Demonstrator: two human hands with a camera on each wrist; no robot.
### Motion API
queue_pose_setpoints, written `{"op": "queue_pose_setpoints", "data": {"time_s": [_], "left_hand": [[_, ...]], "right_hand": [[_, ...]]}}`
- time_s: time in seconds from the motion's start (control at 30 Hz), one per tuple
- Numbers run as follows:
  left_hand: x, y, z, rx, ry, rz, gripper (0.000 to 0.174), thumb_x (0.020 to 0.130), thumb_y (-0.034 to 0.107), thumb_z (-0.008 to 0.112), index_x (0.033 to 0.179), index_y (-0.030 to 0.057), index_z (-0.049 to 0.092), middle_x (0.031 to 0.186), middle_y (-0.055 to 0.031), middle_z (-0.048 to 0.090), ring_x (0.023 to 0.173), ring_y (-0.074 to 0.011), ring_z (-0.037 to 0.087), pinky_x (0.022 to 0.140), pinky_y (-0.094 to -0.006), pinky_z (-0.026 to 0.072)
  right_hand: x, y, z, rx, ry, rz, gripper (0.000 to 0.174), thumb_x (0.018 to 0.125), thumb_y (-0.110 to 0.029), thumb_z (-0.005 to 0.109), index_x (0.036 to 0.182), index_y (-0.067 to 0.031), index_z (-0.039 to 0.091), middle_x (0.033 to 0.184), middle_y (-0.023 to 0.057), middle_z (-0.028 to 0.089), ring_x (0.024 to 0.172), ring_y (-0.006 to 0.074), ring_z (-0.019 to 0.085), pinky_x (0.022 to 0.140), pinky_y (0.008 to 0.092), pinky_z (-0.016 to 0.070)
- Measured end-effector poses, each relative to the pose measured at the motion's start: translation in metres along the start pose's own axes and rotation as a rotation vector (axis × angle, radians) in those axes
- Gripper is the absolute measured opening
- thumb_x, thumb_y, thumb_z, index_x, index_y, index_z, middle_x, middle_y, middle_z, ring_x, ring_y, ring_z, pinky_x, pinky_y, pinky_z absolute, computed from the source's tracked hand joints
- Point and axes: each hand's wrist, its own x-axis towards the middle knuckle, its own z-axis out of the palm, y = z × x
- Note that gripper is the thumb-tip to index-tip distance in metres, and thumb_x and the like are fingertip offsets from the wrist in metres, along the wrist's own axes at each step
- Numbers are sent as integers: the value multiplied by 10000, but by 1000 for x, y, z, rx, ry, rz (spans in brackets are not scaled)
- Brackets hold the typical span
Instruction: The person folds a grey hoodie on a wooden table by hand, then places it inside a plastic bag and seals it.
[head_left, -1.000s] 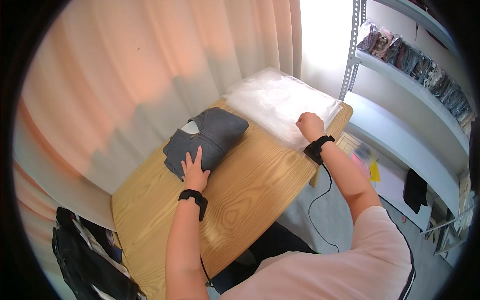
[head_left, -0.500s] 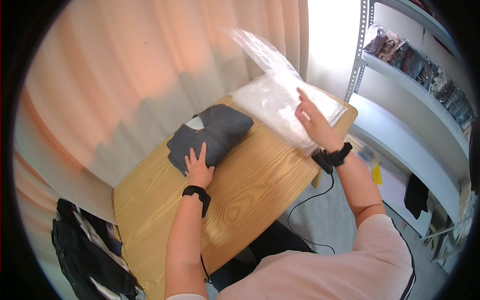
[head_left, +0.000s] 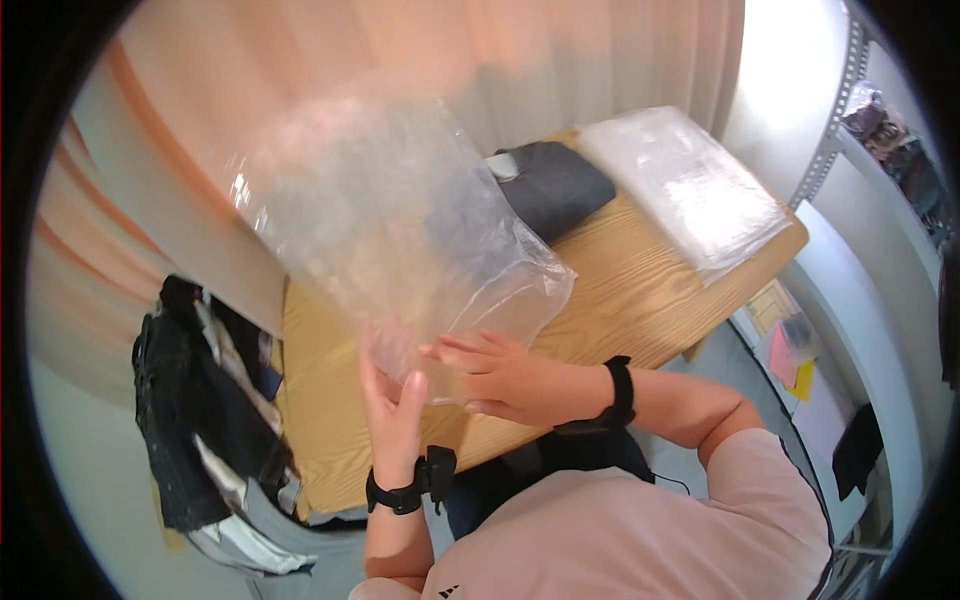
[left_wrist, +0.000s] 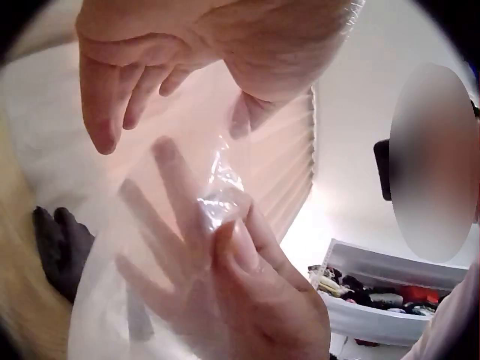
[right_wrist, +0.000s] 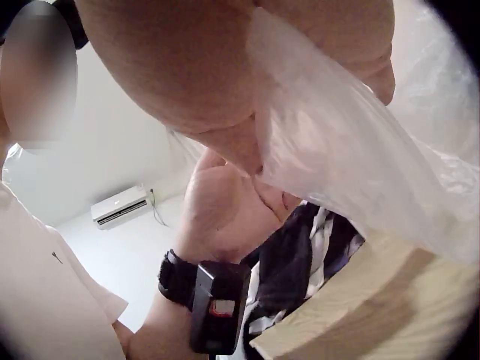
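Note:
A large clear plastic bag stands spread over the near part of the table. My right hand pinches its near edge between thumb and fingers; in the left wrist view that thumb presses on a crinkled bit of film, the other fingers showing through the plastic. Facing it, my left hand has its thumb raised apart from the fingers, which touch the film. Behind the bag lies a folded dark grey garment, partly covered by it in the head view.
A stack of clear plastic bags lies at the table's far right end. Dark clothes hang at the table's left side. A curtain runs behind the wooden table, and a metal shelf stands to the right.
My right hand has drawn one bag off the stack and brought it left. My left hand has left the garment and come back to the bag. The head view has turned leftward.

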Motion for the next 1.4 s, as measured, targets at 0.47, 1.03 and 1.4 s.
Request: {"op": "queue_pose_setpoints", "data": {"time_s": [0.47, 1.03, 1.4], "left_hand": [[-90, -76, -140, -198, 676, -514, 336, 959, 238, 448, 1217, 23, 444, 1173, -169, 543, 1018, -240, 572, 819, -330, 465], [-131, 4, -122, 454, 572, -345, 450, 855, 51, 542, 1290, 28, 431, 1355, -105, 430, 1273, -229, 369, 1051, -381, 265], [-128, -14, -67, 746, -89, -292, 439, 778, 170, 664, 1204, 123, 568, 1379, -194, 379, 1296, -397, 308, 1045, -496, 250]], "right_hand": [[30, 37, 95, -46, -228, 156, 449, 828, -322, 590, 1211, -104, 500, 1392, 135, 362, 1298, 324, 313, 1010, 548, 247], [-7, 215, -122, -177, 709, 789, 588, 758, -269, 660, 1202, 65, 467, 1179, 256, 528, 1117, 325, 508, 955, 358, 391], [-32, 300, -159, 497, 608, 1355, 777, 708, -431, 737, 1259, 43, 463, 1227, 201, 527, 1083, 308, 528, 864, 449, 432]]}}
